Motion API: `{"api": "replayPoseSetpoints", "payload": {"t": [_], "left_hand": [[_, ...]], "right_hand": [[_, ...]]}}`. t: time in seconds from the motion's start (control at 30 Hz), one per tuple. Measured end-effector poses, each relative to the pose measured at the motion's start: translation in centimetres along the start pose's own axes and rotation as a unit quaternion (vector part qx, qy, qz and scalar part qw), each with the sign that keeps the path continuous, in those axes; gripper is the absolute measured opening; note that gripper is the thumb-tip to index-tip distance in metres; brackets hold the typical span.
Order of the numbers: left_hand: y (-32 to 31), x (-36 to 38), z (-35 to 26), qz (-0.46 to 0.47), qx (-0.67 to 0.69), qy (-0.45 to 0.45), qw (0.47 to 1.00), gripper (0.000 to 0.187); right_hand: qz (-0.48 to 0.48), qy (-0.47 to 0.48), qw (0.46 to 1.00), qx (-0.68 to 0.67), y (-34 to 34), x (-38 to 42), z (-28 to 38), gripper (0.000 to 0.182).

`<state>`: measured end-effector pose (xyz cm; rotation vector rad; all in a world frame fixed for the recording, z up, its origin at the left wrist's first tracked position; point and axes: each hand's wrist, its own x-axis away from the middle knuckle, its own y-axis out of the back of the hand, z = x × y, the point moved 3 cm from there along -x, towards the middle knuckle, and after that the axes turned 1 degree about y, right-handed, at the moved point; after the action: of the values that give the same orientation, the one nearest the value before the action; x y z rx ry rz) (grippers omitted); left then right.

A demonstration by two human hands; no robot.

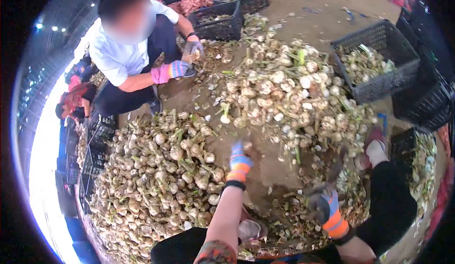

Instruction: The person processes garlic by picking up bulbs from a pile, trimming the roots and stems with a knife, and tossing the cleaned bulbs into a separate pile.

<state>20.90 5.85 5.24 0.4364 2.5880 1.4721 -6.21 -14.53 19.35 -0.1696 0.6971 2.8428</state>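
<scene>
My left hand (240,163), in a blue and orange glove, reaches over the bare ground between two heaps of garlic. Its fingers are smeared by motion. A pale, blurred garlic bulb (247,145) shows right at the fingertips. Low on the right, my right hand (328,213), in a grey, blue and orange glove, is closed around a dark-bladed cutting tool (337,165) pointing upward; its exact kind is blurred. Under that hand lie trimmed stalks and peel (296,221). Left of my left arm spreads a large heap of garlic with stems (156,183); another garlic heap (284,89) lies ahead.
A co-worker in a white shirt (111,55) crouches at upper left, gloved hands close together. Black crates (374,86) holding garlic stand at the right, others (220,27) at the back. My shoes (251,229) rest among the scraps.
</scene>
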Motion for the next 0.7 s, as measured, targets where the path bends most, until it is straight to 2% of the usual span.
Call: {"api": "replayPoseSetpoints", "payload": {"t": [0.03, 0.07, 0.1, 0.13, 0.17, 0.2, 0.23, 0.27, 0.3, 0.33, 0.37, 0.4, 0.47, 0.5, 0.57, 0.6, 0.63, 0.67, 0.7], "left_hand": [[-1.8, -1.0, -0.4, 0.05, -0.02, -0.019, 0.998, 0.072], [-2.5, -2.0, -0.8, 0.165, -0.079, 0.039, 0.982, 0.076], [-3.1, -2.5, -0.4, 0.19, -0.134, 0.042, 0.972, 0.079], [-3.9, -2.9, 0.2, 0.216, -0.187, 0.041, 0.957, 0.084], [-4.2, -3.0, 0.6, 0.217, -0.186, 0.046, 0.957, 0.084], [-4.0, -2.6, 1.0, 0.156, -0.17, 0.081, 0.97, 0.073], [-3.8, -2.1, 1.4, 0.095, -0.154, 0.114, 0.977, 0.063], [-5.7, -1.7, 3.5, 0.099, -0.153, 0.112, 0.977, 0.063], [-8.8, -1.2, 7.3, 0.049, 0.045, 0.145, 0.987, 0.058], [-7.7, -0.3, 6.4, 0.003, 0.242, 0.174, 0.955, 0.053], [-7.0, 1.6, 5.7, 0.041, 0.401, 0.284, 0.87, 0.04], [0.8, 4.6, -4.1, 0.041, 0.633, 0.26, 0.728, 0.026], [2.2, 7.3, -6.9, 0.032, 0.702, 0.256, 0.664, 0.021], [2.3, 8.1, -7.3, 0.04, 0.704, 0.251, 0.664, 0.021], [1.5, 10.1, -7.6, 0.127, 0.712, 0.202, 0.66, 0.029], [1.6, 10.8, -7.8, 0.01, 0.564, 0.036, 0.825, 0.034], [1.2, 11.5, -7.7, 0.024, 0.611, 0.07, 0.788, 0.036], [2.3, 12.4, -8.5, 0.04, 0.654, 0.107, 0.747, 0.039], [3.4, 13.6, -8.7, 0.175, 0.699, 0.232, 0.653, 0.033]], "right_hand": [[0.009, 0.008, 1.0, -0.006, -0.1, -0.4, 0.7, 0.028], [-0.063, -0.193, 0.964, -0.172, 0.1, -0.4, -0.1, 0.02], [-0.129, -0.386, 0.855, -0.321, -0.1, 0.1, -0.7, 0.015], [-0.124, -0.385, 0.856, -0.321, 0.3, -0.8, 0.1, 0.015], [-0.15, -0.411, 0.81, -0.389, 0.8, -1.5, 0.8, 0.013], [-0.178, -0.437, 0.756, -0.454, 0.9, -1.5, 1.1, 0.011], [-0.16, -0.189, 0.939, -0.238, 0.1, 0.0, -2.7, 0.013], [-0.163, -0.192, 0.938, -0.237, -0.3, 0.5, -5.1, 0.013], [-0.173, -0.245, 0.918, -0.261, -0.5, 1.4, -7.0, 0.012], [-0.184, -0.3, 0.892, -0.284, -0.1, 1.1, -5.0, 0.011], [-0.179, -0.438, 0.762, -0.441, 0.2, 0.3, -3.4, 0.011], [-0.116, -0.278, 0.925, -0.233, 1.0, -0.4, -1.7, 0.01], [-0.084, -0.329, 0.904, -0.261, 0.9, -0.8, 0.6, 0.012], [-0.093, -0.328, 0.904, -0.258, 0.6, -0.1, -0.1, 0.012], [-0.023, -0.222, 0.971, -0.086, -0.3, 0.0, -0.5, 0.031], [0.005, -0.178, 0.984, -0.029, 0.2, -0.2, 1.0, 0.038], [0.058, -0.127, 0.985, 0.099, 0.1, -0.2, 2.0, 0.038], [0.112, -0.077, 0.965, 0.223, 0.0, -0.1, 3.1, 0.039], [0.109, -0.08, 0.965, 0.226, 0.1, -0.2, 4.4, 0.039]]}}
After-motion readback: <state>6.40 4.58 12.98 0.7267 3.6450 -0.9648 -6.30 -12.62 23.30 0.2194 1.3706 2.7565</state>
